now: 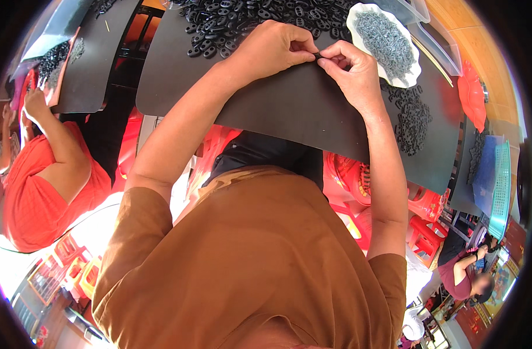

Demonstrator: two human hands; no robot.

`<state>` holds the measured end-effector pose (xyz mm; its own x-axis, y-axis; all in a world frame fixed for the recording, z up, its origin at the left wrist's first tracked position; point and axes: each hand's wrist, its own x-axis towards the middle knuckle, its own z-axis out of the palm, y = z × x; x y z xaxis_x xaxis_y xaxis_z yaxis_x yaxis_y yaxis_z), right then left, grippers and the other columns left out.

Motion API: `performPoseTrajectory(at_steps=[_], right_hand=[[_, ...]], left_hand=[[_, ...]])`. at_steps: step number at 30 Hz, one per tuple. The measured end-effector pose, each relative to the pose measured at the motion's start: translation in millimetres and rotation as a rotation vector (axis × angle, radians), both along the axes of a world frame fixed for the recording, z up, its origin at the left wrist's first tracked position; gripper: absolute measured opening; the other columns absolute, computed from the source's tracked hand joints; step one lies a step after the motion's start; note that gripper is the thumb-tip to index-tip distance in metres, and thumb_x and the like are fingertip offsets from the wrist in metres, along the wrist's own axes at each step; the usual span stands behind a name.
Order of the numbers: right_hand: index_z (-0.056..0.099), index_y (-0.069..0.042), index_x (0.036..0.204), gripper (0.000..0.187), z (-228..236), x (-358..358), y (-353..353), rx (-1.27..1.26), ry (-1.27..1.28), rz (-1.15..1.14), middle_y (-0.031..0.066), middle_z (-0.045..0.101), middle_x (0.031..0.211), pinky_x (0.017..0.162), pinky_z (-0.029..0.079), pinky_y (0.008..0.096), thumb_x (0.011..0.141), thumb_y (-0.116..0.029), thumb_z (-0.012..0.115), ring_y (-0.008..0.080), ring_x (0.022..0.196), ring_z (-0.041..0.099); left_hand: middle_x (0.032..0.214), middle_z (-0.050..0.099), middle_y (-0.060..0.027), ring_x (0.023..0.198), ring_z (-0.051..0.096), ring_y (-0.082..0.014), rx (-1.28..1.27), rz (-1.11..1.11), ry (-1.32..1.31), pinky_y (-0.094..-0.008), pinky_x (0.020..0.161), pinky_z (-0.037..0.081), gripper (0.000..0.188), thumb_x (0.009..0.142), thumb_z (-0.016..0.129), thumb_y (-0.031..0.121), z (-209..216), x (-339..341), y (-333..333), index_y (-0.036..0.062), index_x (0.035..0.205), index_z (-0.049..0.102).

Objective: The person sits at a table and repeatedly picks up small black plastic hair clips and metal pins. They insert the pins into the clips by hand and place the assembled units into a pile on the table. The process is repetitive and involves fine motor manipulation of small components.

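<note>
Above the dark tabletop (266, 110), my left hand (276, 49) and my right hand (354, 72) meet fingertip to fingertip. Between them they pinch a small black plastic piece (318, 56), mostly covered by the fingers; its exact form cannot be made out. Just beyond my hands spreads a big heap of black oval plastic cord-lock parts (219, 26) with holes in them. Beside my right hand stands a white scalloped dish (414, 72) filled with small metal springs (385, 43). Nearer on the right lies a pile of smaller black parts (414, 122).
Clear plastic bins (437, 49) and a red scalloped dish (471, 96) stand past the white dish. A turquoise basket (500, 186) is at far right. A person in red (51, 180) works at another table (91, 64) on the left; another person (461, 276) sits at lower right.
</note>
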<state>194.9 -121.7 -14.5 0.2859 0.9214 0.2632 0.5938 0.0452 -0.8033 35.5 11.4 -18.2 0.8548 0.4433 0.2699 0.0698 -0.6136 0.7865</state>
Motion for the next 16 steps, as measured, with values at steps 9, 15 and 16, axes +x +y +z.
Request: performPoseTrajectory(at_steps=[9, 15, 16], right_hand=[[0.068, -0.004, 0.085, 0.010, -2.2, 1.8, -0.3, 0.023, -0.023, 0.016, -0.0029, 0.063, 0.071, 0.058, 0.045, 0.0212, 0.078, 0.000, 0.075, 0.0028, 0.062, 0.054], [0.067, -0.003, 0.085, 0.011, -3.6, 0.3, -0.4, 0.075, -0.068, 0.018, -0.0012, 0.064, 0.073, 0.058, 0.045, 0.0219, 0.079, 0.000, 0.075, 0.0048, 0.061, 0.056], [0.068, -0.003, 0.085, 0.010, -3.9, 0.7, -0.3, 0.076, -0.037, 0.024, -0.0008, 0.065, 0.075, 0.060, 0.047, 0.0215, 0.079, 0.000, 0.075, 0.0052, 0.064, 0.058]], left_hand=[[0.082, 0.073, -0.0082, 0.074, 0.069, -0.0183, -0.033, -0.027, -0.047, -0.0296, 0.070, 0.055, 0.014, 0.080, 0.075, 0.010, -1.9, 0.8, 1.8, 0.0035, 0.092, 0.073], [0.084, 0.074, -0.0102, 0.075, 0.072, -0.0223, 0.007, -0.006, -0.028, -0.0324, 0.071, 0.055, 0.015, 0.078, 0.075, 0.013, -2.7, 1.8, 0.6, 0.0036, 0.090, 0.073], [0.085, 0.074, -0.0102, 0.075, 0.072, -0.0222, 0.013, -0.005, -0.022, -0.0326, 0.071, 0.055, 0.016, 0.078, 0.075, 0.013, -3.4, 1.9, 1.1, 0.0035, 0.090, 0.073]])
